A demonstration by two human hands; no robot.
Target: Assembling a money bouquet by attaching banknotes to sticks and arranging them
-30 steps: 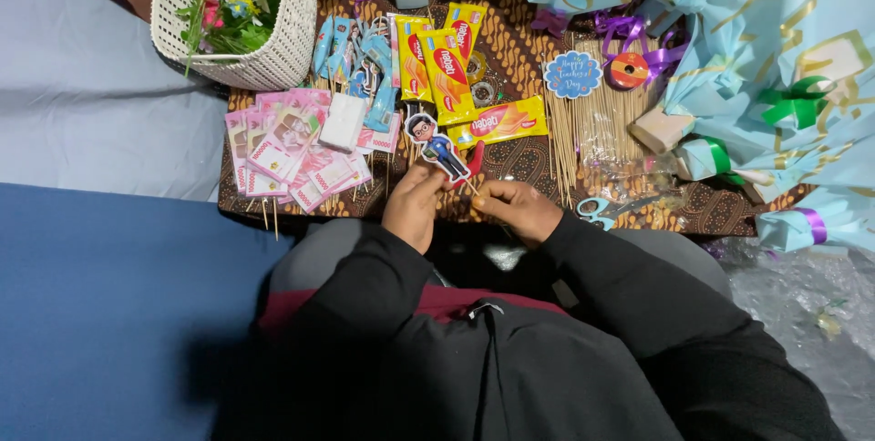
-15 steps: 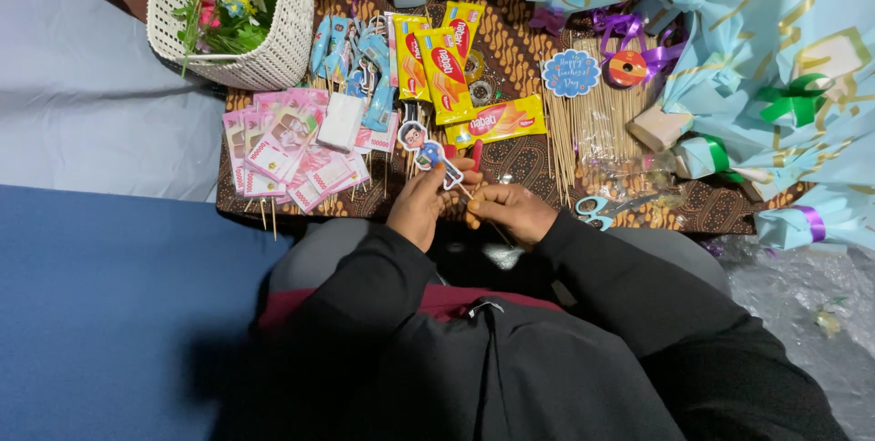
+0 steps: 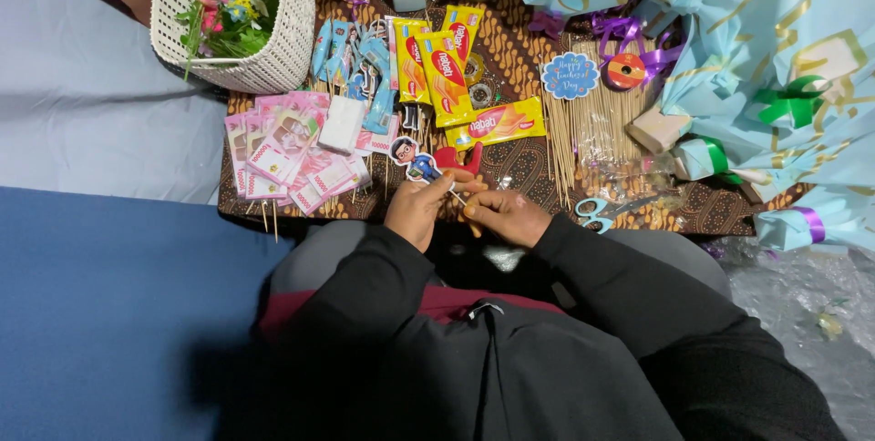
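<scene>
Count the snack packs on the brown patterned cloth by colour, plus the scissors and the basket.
Yellow wafer packs: 4
Pink packs: a pile, too overlapped to count
Blue packs: a cluster, count unclear
Scissors: 1
White basket: 1
Total countable: 6

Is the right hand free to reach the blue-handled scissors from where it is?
Probably yes. The scissors lie uncovered on the batik cloth just beside the right hand, nothing between them, though its fingers pinch a stick with the left hand.
</scene>
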